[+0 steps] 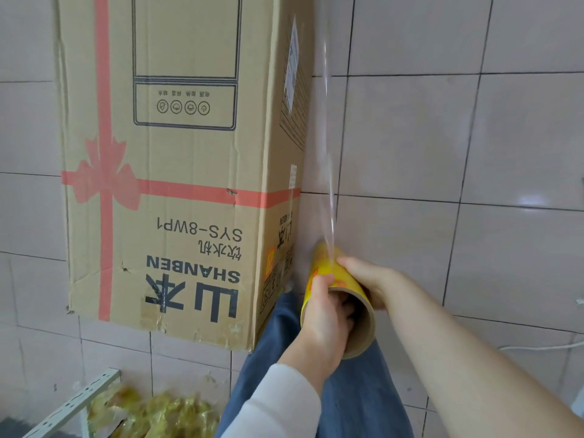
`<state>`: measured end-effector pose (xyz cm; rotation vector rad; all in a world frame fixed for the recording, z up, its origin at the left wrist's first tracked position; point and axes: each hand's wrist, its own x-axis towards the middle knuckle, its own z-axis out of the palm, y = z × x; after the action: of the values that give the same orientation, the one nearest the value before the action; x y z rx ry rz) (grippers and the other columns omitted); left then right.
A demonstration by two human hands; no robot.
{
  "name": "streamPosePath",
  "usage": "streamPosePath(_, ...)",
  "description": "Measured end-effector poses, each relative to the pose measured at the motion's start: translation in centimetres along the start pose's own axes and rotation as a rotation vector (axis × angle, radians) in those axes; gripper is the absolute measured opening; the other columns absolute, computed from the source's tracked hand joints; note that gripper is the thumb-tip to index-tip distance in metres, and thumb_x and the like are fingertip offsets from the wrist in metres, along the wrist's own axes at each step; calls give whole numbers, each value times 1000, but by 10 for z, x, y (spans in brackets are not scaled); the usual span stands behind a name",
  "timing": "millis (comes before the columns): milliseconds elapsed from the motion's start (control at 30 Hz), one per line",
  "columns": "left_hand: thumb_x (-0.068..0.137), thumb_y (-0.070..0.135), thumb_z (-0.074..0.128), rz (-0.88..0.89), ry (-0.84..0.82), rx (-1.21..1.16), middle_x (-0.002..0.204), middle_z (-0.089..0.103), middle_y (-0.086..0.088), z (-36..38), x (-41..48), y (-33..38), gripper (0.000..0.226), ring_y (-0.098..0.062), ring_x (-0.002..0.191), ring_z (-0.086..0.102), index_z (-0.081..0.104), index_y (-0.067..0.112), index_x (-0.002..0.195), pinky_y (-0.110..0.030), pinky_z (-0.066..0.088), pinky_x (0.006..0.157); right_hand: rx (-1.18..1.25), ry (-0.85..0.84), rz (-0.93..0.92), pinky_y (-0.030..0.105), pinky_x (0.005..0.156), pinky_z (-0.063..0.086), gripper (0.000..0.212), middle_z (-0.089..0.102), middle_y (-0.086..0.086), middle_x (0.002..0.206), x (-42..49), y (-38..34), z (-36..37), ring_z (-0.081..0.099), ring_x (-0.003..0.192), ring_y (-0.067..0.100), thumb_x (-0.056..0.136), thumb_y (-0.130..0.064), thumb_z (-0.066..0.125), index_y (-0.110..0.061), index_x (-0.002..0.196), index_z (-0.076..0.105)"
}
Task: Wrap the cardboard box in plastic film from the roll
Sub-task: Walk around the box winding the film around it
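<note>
Cardboard box (177, 184), one; roll (322, 267), one.

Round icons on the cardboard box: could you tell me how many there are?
4, in a row on the cardboard box: leftmost icon, second, third, rightmost. Others may be cropped.

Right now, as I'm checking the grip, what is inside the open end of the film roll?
The left hand has its fingers curled into the brown cardboard core of the roll; its thumb lies outside. The right hand holds the outside. Deeper inside the core is hidden.
</note>
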<state>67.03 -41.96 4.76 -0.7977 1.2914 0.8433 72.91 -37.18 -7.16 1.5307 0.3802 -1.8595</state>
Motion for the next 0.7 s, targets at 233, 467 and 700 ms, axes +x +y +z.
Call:
streamPosePath(233,89,36,28,-92,23,-145,117,59,-19,-24,-11,-4,50,-30,114,51,48,7,125,-38,32,105,530,-65,-111,52,82,54,59,54,8,134,4,56,12,61,110,32,91,-59,44,-43,144,24)
streamPosePath(467,91,47,27,-102,2,-121,128,57,-18,-49,-9,-18,58,-28,123,48,48,8,128,-37,29,112,322,123,-162,44,102,42,59,39,11,147,16,47,39,46,127,34,100,-41,38,-32,152,12)
streamPosePath(700,94,40,21,-204,-22,174,150,35,-13,-61,-4,-20,62,-24,139,32,26,8,146,-34,16,118,241,139,-100,42,77,55,54,64,17,94,22,58,36,62,79,28,97,-52,37,-7,123,54)
